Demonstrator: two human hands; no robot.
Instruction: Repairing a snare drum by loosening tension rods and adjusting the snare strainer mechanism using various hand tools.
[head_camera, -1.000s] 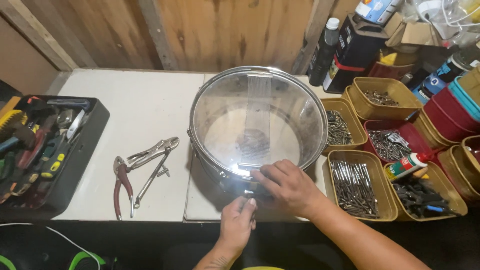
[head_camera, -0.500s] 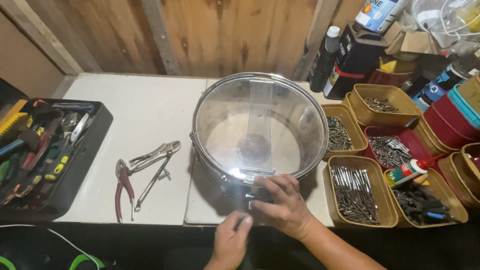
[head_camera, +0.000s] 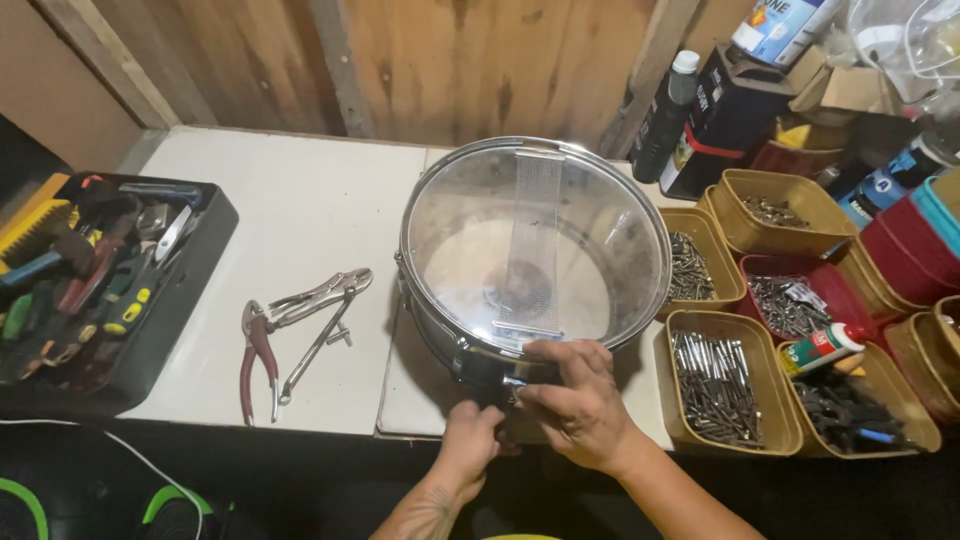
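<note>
Both hands have closed in on the near side of the snare drum since the earlier frames: the left hand, which hovered low at the bench edge, has come up under the shell, and the right hand has slid from the top of the hoop down onto the same spot. From that I judge the work has narrowed to the dark metal fitting on the drum's near wall.

That drum rests on the white bench, clear head up, its band of snare wires running across the middle. Right-hand fingers are curled over the rim and pinch at the fitting; the left-hand fingers are bent in beneath it, though whether they grip a part or only steady it I cannot tell.

Just left of the drum lie locking pliers and red-handled pliers, untouched. Farther left stands a black tray of hand tools. To the right sit tan tubs of screws and nails, a red tub, and dark bottles against the wooden wall.
</note>
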